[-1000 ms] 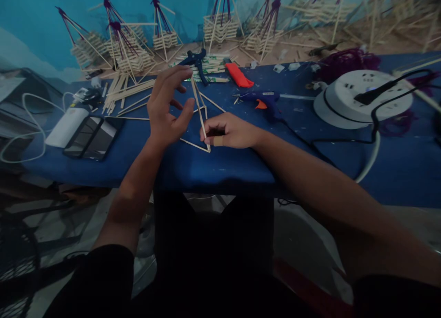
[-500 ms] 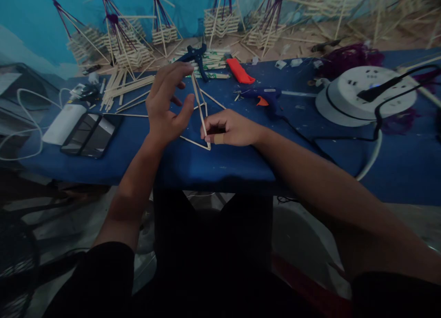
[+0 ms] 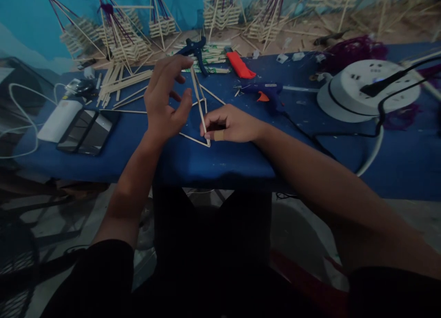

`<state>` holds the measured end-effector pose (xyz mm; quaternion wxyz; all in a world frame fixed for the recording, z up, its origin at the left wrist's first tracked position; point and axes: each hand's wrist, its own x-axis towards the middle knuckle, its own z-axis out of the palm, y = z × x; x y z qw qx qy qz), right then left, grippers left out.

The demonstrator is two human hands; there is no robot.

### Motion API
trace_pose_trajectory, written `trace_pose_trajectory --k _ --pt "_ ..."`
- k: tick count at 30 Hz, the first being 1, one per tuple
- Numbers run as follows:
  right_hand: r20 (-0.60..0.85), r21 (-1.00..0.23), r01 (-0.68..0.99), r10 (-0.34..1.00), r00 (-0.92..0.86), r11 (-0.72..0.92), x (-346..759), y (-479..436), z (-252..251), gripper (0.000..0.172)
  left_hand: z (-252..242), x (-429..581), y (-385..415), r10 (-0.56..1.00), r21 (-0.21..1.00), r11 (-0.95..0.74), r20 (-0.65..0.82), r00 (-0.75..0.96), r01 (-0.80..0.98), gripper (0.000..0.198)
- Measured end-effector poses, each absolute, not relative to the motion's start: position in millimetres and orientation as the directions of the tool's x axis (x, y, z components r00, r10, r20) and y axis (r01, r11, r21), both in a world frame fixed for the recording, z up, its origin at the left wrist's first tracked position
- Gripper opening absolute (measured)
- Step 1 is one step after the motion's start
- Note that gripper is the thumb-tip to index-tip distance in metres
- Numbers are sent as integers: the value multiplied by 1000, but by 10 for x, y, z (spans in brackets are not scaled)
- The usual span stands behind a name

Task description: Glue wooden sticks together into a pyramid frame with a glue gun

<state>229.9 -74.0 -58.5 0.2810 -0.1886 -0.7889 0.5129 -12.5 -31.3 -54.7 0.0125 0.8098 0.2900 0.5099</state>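
A frame of thin wooden sticks rises like a pyramid from the blue table near its front edge. My left hand hovers beside it with fingers spread, the fingertips touching the top of the upright sticks. My right hand rests on the table, fingers curled and pinching the lower end of a stick near the frame's front corner. One of its fingers wears a tan bandage.
A blue glue gun, an orange cutter and blue pliers lie behind the frame. Loose sticks, a phone and a white power bank sit left. A round white socket hub with cables sits right. Finished stick models line the back.
Both hands stay on the stick frame with hardly any movement. The view has tilted slightly, so everything sits a little higher in the picture.
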Motion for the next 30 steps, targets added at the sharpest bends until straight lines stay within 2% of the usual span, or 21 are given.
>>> trace_pose_trajectory --k 2,5,8,13,17,20,30 --pt "250 -918 7 589 -768 398 2300 -740 -585 18 -567 -148 -296 534 342 -796 785 314 499 67" --pt "247 -918 10 589 -770 397 2298 -742 -595 17 -575 -154 -292 512 317 -797 807 295 514 64" --pt "244 -919 10 589 -770 395 2293 -740 -610 17 -574 -154 -279 494 328 -822 817 297 466 62" --pt "226 -917 34 587 -777 398 2335 -742 -580 19 -582 -172 -246 539 410 -823 782 314 392 66" --pt "196 -899 87 572 -797 429 2421 -738 -540 19 -564 -167 -279 489 354 -842 821 296 408 58" --pt "191 -871 133 576 -795 473 2461 -719 -546 21 -536 -163 -317 463 331 -859 828 317 391 60" --pt "172 -850 180 585 -793 495 2457 -718 -552 26 -559 -142 -312 592 425 -771 752 288 474 73"
